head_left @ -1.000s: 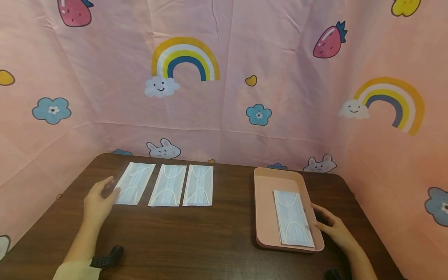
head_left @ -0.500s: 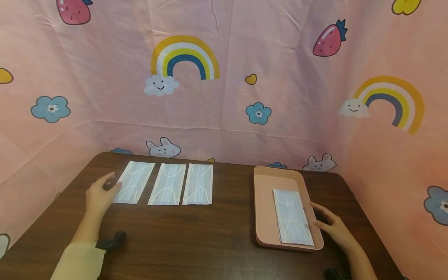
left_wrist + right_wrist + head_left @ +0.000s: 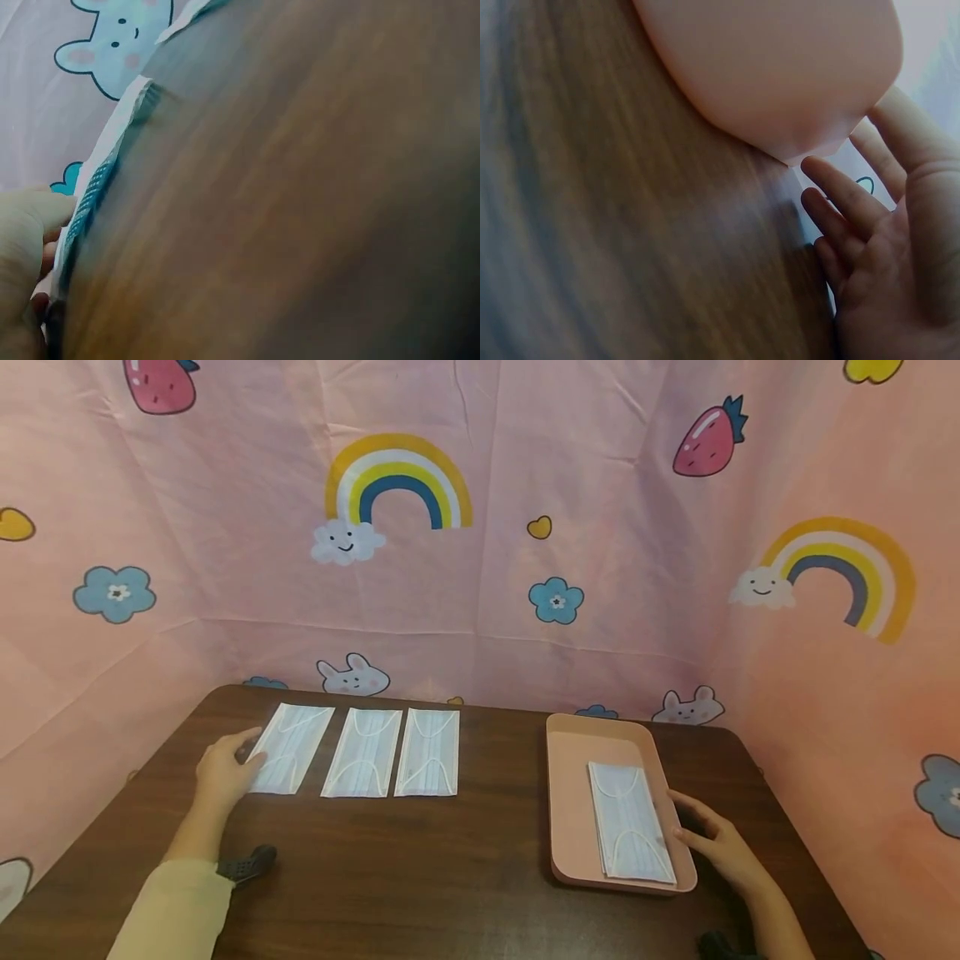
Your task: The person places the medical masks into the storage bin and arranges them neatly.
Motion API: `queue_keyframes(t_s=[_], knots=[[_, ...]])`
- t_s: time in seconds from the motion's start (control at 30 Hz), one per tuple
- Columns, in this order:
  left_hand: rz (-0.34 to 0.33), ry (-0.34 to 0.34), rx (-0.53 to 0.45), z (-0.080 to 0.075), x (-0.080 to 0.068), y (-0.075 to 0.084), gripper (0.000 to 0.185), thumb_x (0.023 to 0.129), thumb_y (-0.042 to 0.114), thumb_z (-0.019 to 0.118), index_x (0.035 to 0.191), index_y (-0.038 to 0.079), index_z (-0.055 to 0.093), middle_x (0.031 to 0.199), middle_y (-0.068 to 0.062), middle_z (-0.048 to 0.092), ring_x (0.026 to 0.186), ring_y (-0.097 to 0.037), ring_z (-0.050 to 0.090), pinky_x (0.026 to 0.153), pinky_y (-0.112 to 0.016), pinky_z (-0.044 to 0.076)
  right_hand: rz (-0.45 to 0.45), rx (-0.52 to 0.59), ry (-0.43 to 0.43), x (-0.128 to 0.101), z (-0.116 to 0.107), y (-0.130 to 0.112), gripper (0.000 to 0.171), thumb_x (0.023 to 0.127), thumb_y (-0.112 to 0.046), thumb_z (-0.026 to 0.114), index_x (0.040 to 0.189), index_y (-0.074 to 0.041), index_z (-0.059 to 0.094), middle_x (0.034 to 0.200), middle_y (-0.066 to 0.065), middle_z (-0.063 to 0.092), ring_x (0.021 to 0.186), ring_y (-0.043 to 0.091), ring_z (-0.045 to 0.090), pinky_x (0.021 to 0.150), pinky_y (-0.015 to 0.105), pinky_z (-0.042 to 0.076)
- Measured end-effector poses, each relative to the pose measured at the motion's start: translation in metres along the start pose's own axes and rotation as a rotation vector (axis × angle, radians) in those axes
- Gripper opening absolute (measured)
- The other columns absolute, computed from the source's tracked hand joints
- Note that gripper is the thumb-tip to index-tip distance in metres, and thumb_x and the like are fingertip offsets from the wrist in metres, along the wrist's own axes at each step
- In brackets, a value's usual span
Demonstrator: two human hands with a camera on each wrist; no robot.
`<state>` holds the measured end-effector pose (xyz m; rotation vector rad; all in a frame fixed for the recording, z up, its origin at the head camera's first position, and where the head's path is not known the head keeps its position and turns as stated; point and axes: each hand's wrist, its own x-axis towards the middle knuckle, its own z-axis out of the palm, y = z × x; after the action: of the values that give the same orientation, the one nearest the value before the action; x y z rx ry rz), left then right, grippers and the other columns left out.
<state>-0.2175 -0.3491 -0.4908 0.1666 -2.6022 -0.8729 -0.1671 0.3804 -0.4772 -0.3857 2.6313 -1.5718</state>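
My left hand point(image 3: 225, 768) is at the left edge of the leftmost face mask point(image 3: 292, 748), its thumb and index finger spread along that edge. From the left wrist view, the hand point(image 3: 30, 232) meets the edge of the white and blue mask point(image 3: 101, 176). Two more masks, a middle one point(image 3: 363, 752) and a right one point(image 3: 428, 752), lie flat beside it. On the right, my other hand point(image 3: 720, 843) rests with loosely bent fingers against the side of a pink tray point(image 3: 570, 810). A small stack of masks point(image 3: 632, 822) lies inside that tray.
The dark wooden table point(image 3: 420, 868) has rounded far corners. Behind and beside it hangs a pink printed cloth point(image 3: 487, 568). Black straps sit at both wrists, the left strap point(image 3: 251, 864) being the more visible.
My left hand has slid slightly right and away from me, closer along the leftmost mask's edge. The masks, the tray and my right hand stay as they were.
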Motion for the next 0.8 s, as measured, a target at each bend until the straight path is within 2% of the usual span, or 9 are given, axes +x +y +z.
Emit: queue_keyframes(t_s=[0.1, 0.17, 0.27, 0.33, 0.4, 0.5, 0.57, 0.67, 0.8], knots=[[-0.026, -0.067, 0.01, -0.001, 0.005, 0.001, 0.042, 0.09, 0.008, 0.059, 0.13, -0.004, 0.052, 0.119, -0.032, 0.052, 0.103, -0.048, 0.047, 0.084, -0.067, 0.025, -0.002, 0.007, -0.001, 0.0, 0.0, 0.0, 0.053, 0.095, -0.013, 0.06, 0.143, -0.003, 0.04, 0.144, 0.024, 0.035, 0.119, -0.002, 0.034, 0.098, 0.069, 0.023], [-0.03, -0.111, 0.012, -0.003, 0.007, 0.003, 0.042, 0.091, 0.008, 0.058, 0.131, -0.002, 0.052, 0.119, -0.031, 0.053, 0.101, -0.047, 0.049, 0.083, -0.067, 0.026, 0.006, 0.01, 0.002, -0.001, -0.001, 0.0, 0.053, 0.095, -0.013, 0.06, 0.143, -0.003, 0.04, 0.144, 0.024, 0.035, 0.118, -0.003, 0.034, 0.098, 0.069, 0.022], [-0.028, -0.152, 0.003, -0.005, 0.009, 0.004, 0.04, 0.091, 0.009, 0.058, 0.13, -0.001, 0.054, 0.122, -0.033, 0.052, 0.103, -0.048, 0.05, 0.083, -0.068, 0.026, 0.025, -0.001, 0.01, -0.001, -0.001, 0.0, 0.053, 0.095, -0.014, 0.06, 0.143, -0.004, 0.041, 0.144, 0.024, 0.036, 0.123, 0.008, 0.036, 0.098, 0.069, 0.022], [-0.032, -0.163, -0.002, -0.006, 0.009, 0.004, 0.038, 0.092, 0.01, 0.057, 0.128, -0.002, 0.055, 0.123, -0.034, 0.051, 0.104, -0.049, 0.049, 0.083, -0.068, 0.028, 0.027, -0.004, 0.009, -0.001, -0.002, 0.0, 0.053, 0.095, -0.014, 0.06, 0.143, -0.004, 0.04, 0.144, 0.024, 0.036, 0.128, 0.021, 0.035, 0.098, 0.069, 0.022], [-0.035, -0.166, -0.01, -0.007, 0.008, 0.003, 0.037, 0.093, 0.01, 0.057, 0.127, -0.004, 0.055, 0.124, -0.036, 0.049, 0.104, -0.05, 0.048, 0.084, -0.067, 0.03, 0.03, -0.008, 0.006, -0.001, -0.002, 0.0, 0.053, 0.095, -0.014, 0.06, 0.144, -0.004, 0.04, 0.144, 0.024, 0.036, 0.129, 0.033, 0.032, 0.098, 0.069, 0.023], [-0.038, -0.143, -0.047, -0.006, 0.003, 0.001, 0.036, 0.094, 0.007, 0.056, 0.127, -0.007, 0.054, 0.124, -0.036, 0.047, 0.106, -0.051, 0.046, 0.086, -0.065, 0.034, 0.025, -0.007, 0.004, -0.001, -0.001, 0.0, 0.054, 0.095, -0.014, 0.06, 0.144, -0.004, 0.04, 0.144, 0.024, 0.036, 0.129, 0.041, 0.03, 0.098, 0.069, 0.023], [-0.035, -0.115, -0.064, -0.004, -0.001, 0.0, 0.036, 0.094, 0.005, 0.056, 0.127, -0.009, 0.054, 0.124, -0.035, 0.047, 0.108, -0.051, 0.045, 0.087, -0.064, 0.035, 0.022, -0.012, 0.006, 0.0, -0.001, 0.0, 0.054, 0.095, -0.014, 0.06, 0.144, -0.004, 0.04, 0.144, 0.023, 0.037, 0.129, 0.035, 0.032, 0.097, 0.069, 0.023], [-0.033, -0.07, -0.076, -0.002, -0.005, -0.001, 0.035, 0.093, 0.003, 0.057, 0.126, -0.009, 0.055, 0.124, -0.033, 0.049, 0.109, -0.05, 0.046, 0.088, -0.063, 0.035, 0.01, -0.015, 0.008, 0.001, -0.002, 0.0, 0.053, 0.095, -0.013, 0.061, 0.143, -0.004, 0.041, 0.144, 0.023, 0.037, 0.126, 0.016, 0.036, 0.098, 0.069, 0.023], [-0.053, -0.058, -0.074, -0.003, -0.009, 0.0, 0.036, 0.094, 0.003, 0.056, 0.128, -0.006, 0.055, 0.126, -0.031, 0.049, 0.112, -0.051, 0.044, 0.09, -0.064, 0.034, -0.007, -0.011, 0.007, 0.002, -0.002, 0.001, 0.053, 0.094, -0.011, 0.061, 0.143, -0.003, 0.041, 0.143, 0.024, 0.037, 0.118, -0.004, 0.035, 0.097, 0.069, 0.023]])
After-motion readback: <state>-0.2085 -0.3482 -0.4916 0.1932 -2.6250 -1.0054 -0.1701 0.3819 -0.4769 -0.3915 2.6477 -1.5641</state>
